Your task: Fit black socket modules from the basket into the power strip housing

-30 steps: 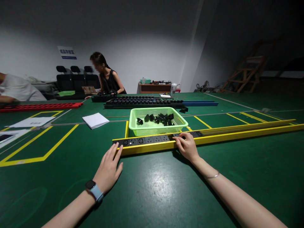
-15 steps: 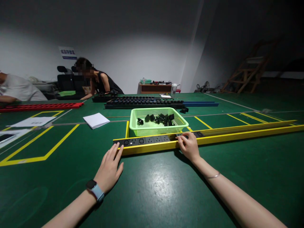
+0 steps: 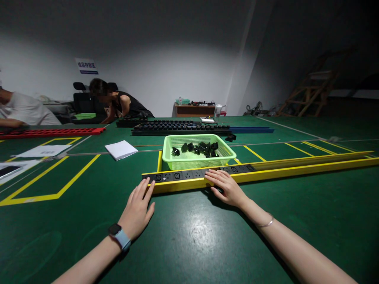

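Observation:
A long yellow channel (image 3: 296,170) lies across the green table in front of me. Black socket modules (image 3: 188,174) sit in a row in its left part. My left hand (image 3: 137,206) rests with fingers stretched out on the channel's left end. On the modules farther right lies my right hand (image 3: 225,187), fingers extended and flat, covering part of the row. Neither hand holds anything. Just behind the channel stands a light green plastic basket (image 3: 199,163) with several loose black modules (image 3: 204,148) in it.
Behind the basket lie black strips (image 3: 180,128) and a blue channel (image 3: 251,129). A red channel (image 3: 53,132) is at the far left, near two people. White paper (image 3: 121,150) and a phone (image 3: 8,170) lie on the left. Yellow tape (image 3: 79,173) marks the table.
My right hand has shifted left along the channel, its fingers going from a pinch to flat. More modules now show to its right. My left hand has stayed in place.

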The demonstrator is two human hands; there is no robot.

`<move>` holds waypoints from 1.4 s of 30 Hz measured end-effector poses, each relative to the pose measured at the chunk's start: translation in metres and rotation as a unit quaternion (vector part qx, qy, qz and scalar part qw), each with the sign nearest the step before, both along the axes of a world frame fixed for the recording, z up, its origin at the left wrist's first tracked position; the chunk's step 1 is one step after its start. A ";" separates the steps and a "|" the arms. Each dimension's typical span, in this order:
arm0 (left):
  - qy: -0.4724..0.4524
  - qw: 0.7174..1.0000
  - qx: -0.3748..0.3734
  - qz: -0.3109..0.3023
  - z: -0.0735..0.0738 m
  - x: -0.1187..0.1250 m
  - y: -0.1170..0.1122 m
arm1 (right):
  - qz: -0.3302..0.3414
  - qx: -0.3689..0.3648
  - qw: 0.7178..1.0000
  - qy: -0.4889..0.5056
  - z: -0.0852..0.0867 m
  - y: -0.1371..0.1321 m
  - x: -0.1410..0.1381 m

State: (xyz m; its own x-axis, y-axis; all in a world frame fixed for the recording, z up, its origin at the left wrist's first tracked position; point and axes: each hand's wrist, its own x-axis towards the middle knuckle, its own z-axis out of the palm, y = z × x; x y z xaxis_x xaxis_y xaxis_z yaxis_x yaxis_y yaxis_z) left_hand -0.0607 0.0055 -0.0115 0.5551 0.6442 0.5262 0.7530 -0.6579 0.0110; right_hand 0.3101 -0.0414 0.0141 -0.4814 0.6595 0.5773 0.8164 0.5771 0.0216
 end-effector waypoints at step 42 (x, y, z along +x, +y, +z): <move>-0.006 1.000 -0.005 0.001 0.000 0.000 0.000 | -0.063 0.035 0.994 0.078 -0.012 0.010 -0.001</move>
State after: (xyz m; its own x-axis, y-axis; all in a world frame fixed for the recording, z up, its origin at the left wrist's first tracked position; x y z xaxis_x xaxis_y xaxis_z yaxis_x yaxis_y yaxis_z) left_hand -0.0604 0.0054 -0.0115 0.5472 0.6510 0.5262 0.7544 -0.6558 0.0267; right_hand 0.3092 -0.0309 0.0017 -0.2986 0.6644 0.6851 0.8791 0.4710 -0.0735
